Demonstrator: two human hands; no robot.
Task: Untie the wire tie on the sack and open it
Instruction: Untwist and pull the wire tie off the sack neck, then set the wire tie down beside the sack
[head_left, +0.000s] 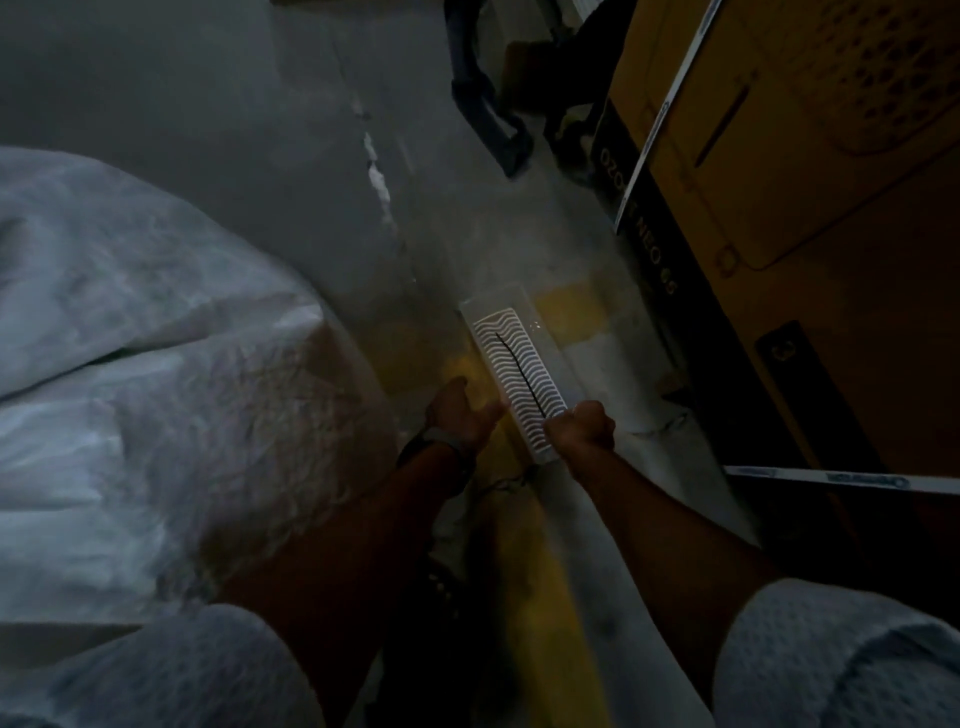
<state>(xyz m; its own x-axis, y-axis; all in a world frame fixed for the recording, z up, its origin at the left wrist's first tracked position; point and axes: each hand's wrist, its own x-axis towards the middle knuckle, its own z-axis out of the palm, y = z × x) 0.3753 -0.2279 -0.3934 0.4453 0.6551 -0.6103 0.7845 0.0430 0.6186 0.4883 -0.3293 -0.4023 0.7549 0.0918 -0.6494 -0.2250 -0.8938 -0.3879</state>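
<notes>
Head view shows the sack (156, 374), big, white and woven, filling the left side of the floor (291, 156); its mouth and the wire tie are not visible, so I cannot tell where the tie sits. The left hand (462, 415) is half open beside the sack's right edge, holding nothing. The right hand (584, 428) is closed in a fist at the near end of a white ribbed tray (519, 374); whether it grips something I cannot tell.

The picture is dark, so a thin wire can be missed or can prick a finger. The tray lies near the hands and may be knocked. Free room is narrow: a strip of floor between the sack and the cardboard box (810, 208) on the right.
</notes>
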